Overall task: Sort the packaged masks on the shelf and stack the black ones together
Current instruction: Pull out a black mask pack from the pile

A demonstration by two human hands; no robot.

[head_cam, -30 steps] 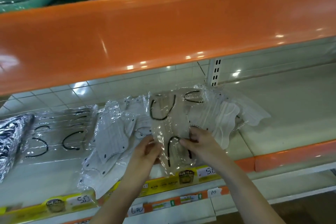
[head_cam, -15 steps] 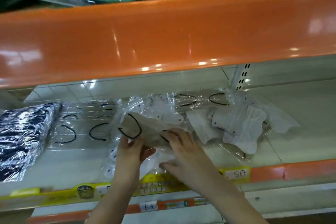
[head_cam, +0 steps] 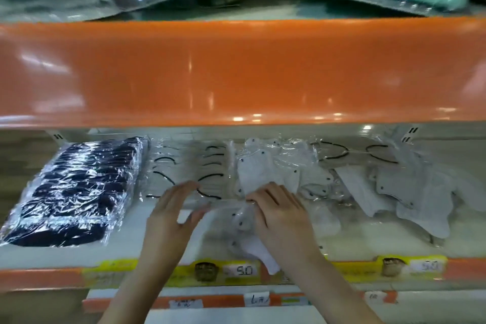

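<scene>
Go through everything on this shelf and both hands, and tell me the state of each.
Black masks: wrapped, stacked at left.
Black-loop packs: lying flat.
White masks: loose, jumbled pile.
Left hand: fingers straight, on black-loop packs.
Right hand: resting on white masks.

Two bare forearms, rising from the bottom edge of the frame to the left hand (head_cam: 171, 218) and right hand (head_cam: 281, 214). No sleeves, gloves, rings or watch visible. Short, plain, unpainted fingernails.
</scene>
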